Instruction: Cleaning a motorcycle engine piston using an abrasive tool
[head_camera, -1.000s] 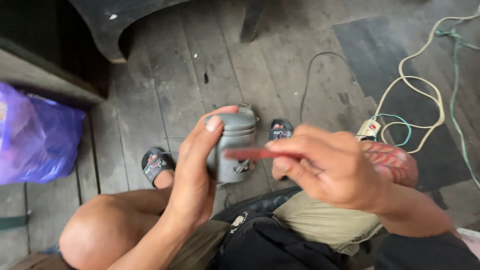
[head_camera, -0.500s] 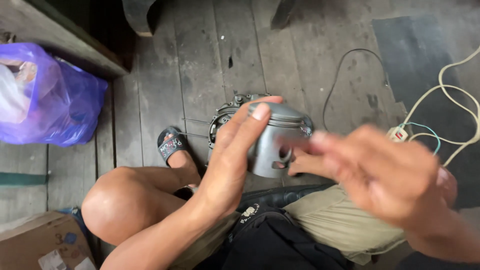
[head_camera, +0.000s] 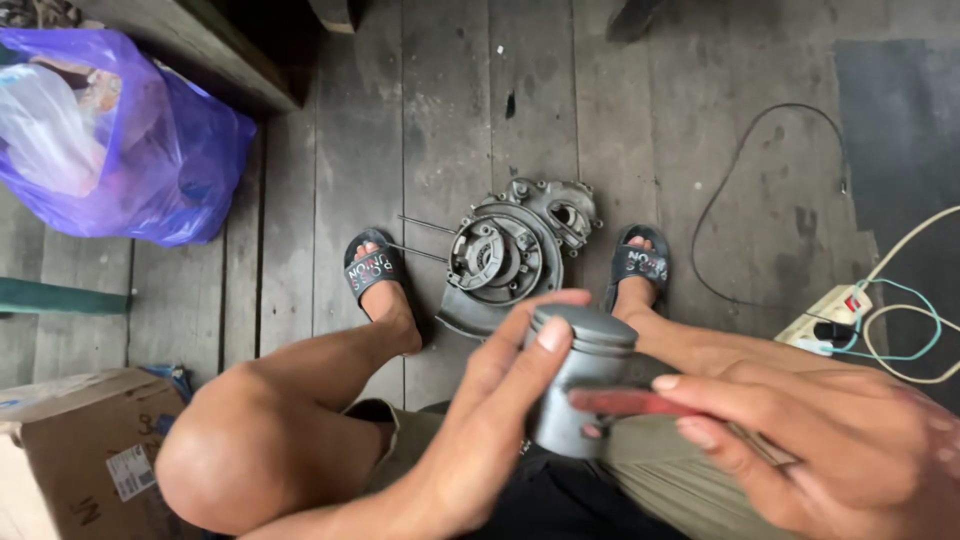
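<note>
Grey metal piston (head_camera: 580, 385) sits upright in front of the person's lap, crown up, w/ the left hand (head_camera: 490, 430) wrapped round its side, thumb pressed on the top rim, grip closed firm on it. Right hand (head_camera: 800, 445) comes in from the right, fingers pinched shut on a thin red tool (head_camera: 625, 402), tip laid against the piston skirt. Just beyond, on the plank floor (head_camera: 450, 100) btw 2 sandalled feet, lies a grey engine case (head_camera: 515, 250) w/ 2 studs sticking out to the left. Left foot's sandal (head_camera: 370, 270) and right one (head_camera: 640, 262) flank it. Further out: purple plastic bag (head_camera: 120, 140) top left, cardboard box (head_camera: 80, 450) bottom left, white power strip (head_camera: 830, 315) w/ cables at right.
</note>
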